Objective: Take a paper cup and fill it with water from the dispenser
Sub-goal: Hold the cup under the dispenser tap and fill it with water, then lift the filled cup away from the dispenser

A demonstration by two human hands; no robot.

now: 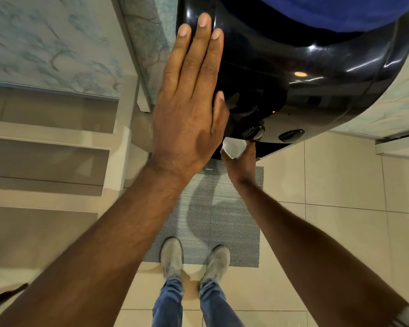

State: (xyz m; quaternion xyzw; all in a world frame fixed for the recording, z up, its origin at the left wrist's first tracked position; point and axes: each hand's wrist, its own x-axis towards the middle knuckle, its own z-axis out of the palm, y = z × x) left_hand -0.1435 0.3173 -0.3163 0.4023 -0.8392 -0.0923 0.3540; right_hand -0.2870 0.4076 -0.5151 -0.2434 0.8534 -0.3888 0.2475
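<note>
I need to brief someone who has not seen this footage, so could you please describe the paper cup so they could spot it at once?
Find the glossy black water dispenser that fills the upper middle. At its lower front edge, under two round dark taps, the right hand holds up the paper cup. It is the only small white thing there.

Dispenser [316,74] overhanging cup [234,148]
</note>
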